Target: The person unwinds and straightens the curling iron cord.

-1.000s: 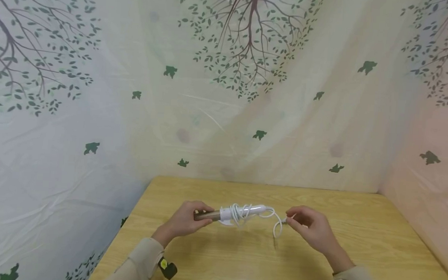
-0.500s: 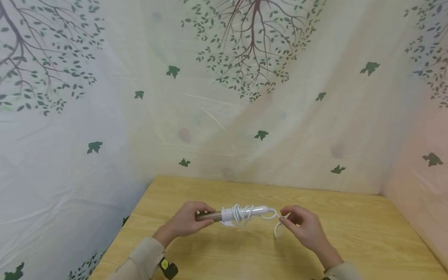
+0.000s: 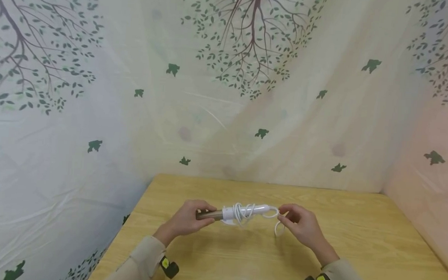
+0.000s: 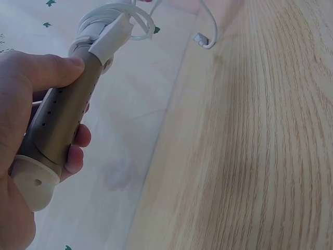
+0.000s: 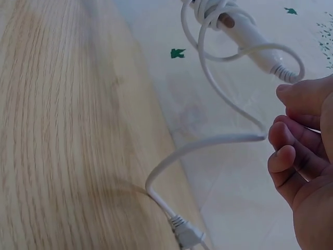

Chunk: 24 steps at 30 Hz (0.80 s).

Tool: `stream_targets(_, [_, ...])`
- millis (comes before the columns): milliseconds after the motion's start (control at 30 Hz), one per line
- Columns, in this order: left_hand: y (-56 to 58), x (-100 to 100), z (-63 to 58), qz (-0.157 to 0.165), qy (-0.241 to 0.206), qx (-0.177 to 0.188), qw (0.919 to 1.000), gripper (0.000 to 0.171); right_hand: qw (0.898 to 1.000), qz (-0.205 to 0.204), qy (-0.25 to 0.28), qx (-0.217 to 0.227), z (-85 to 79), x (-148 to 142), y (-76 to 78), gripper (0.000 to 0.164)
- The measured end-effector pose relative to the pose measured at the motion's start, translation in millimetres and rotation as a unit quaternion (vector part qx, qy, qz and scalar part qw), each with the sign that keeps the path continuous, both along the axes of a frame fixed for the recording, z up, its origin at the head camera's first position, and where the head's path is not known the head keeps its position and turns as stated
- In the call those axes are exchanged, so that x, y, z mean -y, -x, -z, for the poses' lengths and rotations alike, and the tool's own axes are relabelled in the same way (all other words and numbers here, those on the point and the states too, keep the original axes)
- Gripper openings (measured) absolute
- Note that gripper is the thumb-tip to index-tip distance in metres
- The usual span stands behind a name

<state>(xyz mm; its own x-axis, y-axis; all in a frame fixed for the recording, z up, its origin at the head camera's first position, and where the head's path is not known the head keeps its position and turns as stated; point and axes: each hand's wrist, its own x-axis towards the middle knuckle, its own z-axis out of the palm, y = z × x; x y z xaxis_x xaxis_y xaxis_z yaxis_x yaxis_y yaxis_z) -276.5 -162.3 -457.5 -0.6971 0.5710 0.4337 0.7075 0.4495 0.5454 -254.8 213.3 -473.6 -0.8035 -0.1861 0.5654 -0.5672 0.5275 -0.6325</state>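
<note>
A curling iron point(image 3: 256, 209) with a white handle and a bronze, perforated barrel point(image 4: 65, 112) is held up over the table. My left hand point(image 3: 188, 217) grips the barrel, thumb on top and fingers curled beneath. White cord point(image 3: 238, 213) is looped several times around the handle. At the handle's tail end, my right hand point(image 3: 305, 226) pinches the cord with thumb and fingertips. From there a loose length of cord point(image 5: 208, 140) bends down to the plug point(image 5: 186, 233), which hangs below the right fingers. The left wrist view also catches the plug point(image 4: 200, 39).
Beneath both hands spreads a wood-grain table point(image 3: 239, 261). Pale sheeting printed with trees and leaves point(image 3: 217, 126) rises behind the table's far edge and along both sides. Each wrist wears a dark strap-on camera point(image 3: 169, 267).
The right hand has shifted a little left, closer to the handle's tail, and the loose cord now hangs beneath its fingers. The left hand keeps its grip on the barrel, nearly still.
</note>
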Motion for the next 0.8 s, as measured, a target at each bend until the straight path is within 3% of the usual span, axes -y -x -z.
stream_targets(333, [-0.3, -2, 0.7, 0.010, 0.003, 0.001, 0.9999, 0.023, 0.998, 0.033, -0.016, 0.042, 13.3, -2, 9.3, 0.015])
stream_targets(800, [-1.2, -1, -2.8, 0.009, -0.005, -0.010, 0.9999, 0.022, 0.992, 0.038, -0.044, 0.115, 19.4, -3, 5.6, 0.008])
